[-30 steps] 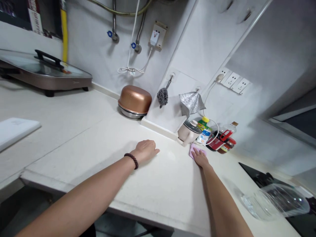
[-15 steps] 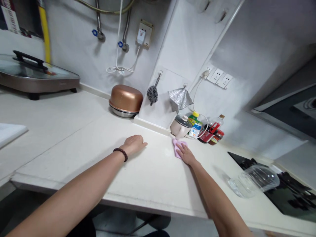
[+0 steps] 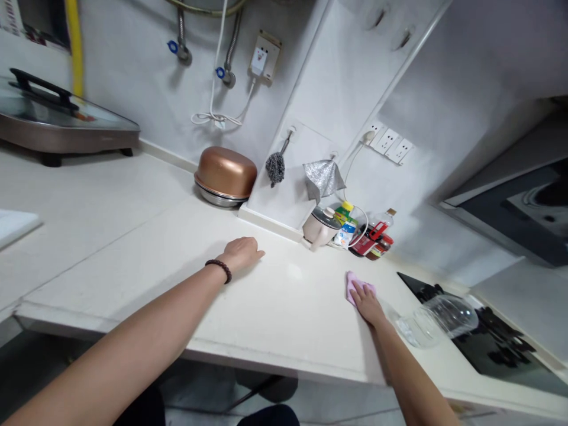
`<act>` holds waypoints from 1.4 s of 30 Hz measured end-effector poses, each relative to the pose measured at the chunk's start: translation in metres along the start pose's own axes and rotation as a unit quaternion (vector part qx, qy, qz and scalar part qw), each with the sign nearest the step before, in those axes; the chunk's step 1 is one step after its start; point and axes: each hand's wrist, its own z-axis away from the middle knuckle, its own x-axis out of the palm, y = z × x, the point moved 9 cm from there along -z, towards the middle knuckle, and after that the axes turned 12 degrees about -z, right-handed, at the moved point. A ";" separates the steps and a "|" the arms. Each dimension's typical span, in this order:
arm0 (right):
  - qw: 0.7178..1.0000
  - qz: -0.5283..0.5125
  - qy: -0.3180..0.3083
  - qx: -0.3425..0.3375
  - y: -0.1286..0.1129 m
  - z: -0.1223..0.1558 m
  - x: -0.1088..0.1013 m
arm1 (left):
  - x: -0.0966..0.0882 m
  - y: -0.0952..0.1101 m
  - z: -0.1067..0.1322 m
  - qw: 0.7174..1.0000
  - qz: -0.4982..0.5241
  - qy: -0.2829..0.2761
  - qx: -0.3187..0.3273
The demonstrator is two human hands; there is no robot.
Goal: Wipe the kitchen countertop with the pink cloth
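My right hand (image 3: 368, 302) presses down on a pink cleaning cloth (image 3: 352, 284) with its fingers over it, flat against the white countertop (image 3: 284, 313). Part of the cloth is hidden under the palm. A clear plastic jug (image 3: 437, 321) lies just to the right of that hand, reaching over the edge of the black stove. On the counter at left of centre rests my left hand (image 3: 242, 254), a dark beaded bracelet (image 3: 219, 267) on its wrist. Its fingers are curled in, and nothing shows in them.
Against the wall stand a copper-coloured pot (image 3: 228, 171), a small lidded pot (image 3: 320, 228) and several bottles and jars (image 3: 375, 241). A wide electric pan (image 3: 66, 124) sits at the left. The black stove (image 3: 497, 349) is at the right, below a range hood (image 3: 523, 201).
My right hand has slid the pink cloth to the right and toward me, away from the small pot. My left hand stays on the counter. The view has shifted slightly.
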 end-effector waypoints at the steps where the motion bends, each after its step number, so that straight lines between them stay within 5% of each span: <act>1: 1.000 -0.002 0.001 -0.010 -0.014 0.003 -0.001 | 0.000 0.002 0.000 1.000 0.001 -0.001 0.001; 7: 0.995 -0.089 0.030 -0.025 -0.130 0.014 -0.022 | 0.001 0.009 0.003 1.000 0.007 -0.011 0.000; 13: 0.973 -0.171 0.020 -0.155 -0.274 0.030 -0.041 | 0.004 -0.006 -0.001 1.000 -0.005 -0.013 -0.020; 16: 0.958 -0.192 0.010 -0.211 -0.305 0.048 -0.050 | 0.005 -0.011 -0.002 0.999 -0.017 -0.017 -0.026; 18: 0.957 -0.193 0.001 -0.215 -0.294 0.059 -0.053 | 0.006 -0.013 -0.001 0.999 -0.020 -0.022 -0.030; 20: 0.965 -0.182 -0.004 -0.187 -0.259 0.069 -0.052 | 0.006 -0.013 0.000 0.999 -0.017 -0.024 -0.032; 27: 0.992 -0.085 0.057 -0.071 -0.051 0.123 -0.031 | 0.010 -0.014 -0.005 0.999 0.005 -0.027 -0.029; 31: 0.985 -0.018 0.098 -0.143 0.013 0.156 -0.015 | 0.012 -0.017 -0.008 0.999 0.015 -0.019 -0.036; 36: 0.982 0.010 0.125 -0.139 0.021 0.165 -0.005 | 0.010 -0.011 -0.006 0.999 0.023 -0.015 -0.031; 39: 0.987 -0.020 0.117 -0.109 -0.011 0.157 -0.012 | 0.009 -0.006 -0.003 0.999 0.025 -0.014 -0.023; 42: 0.990 -0.061 0.102 -0.078 -0.071 0.146 -0.024 | 0.008 -0.002 -0.002 0.999 0.030 -0.011 -0.014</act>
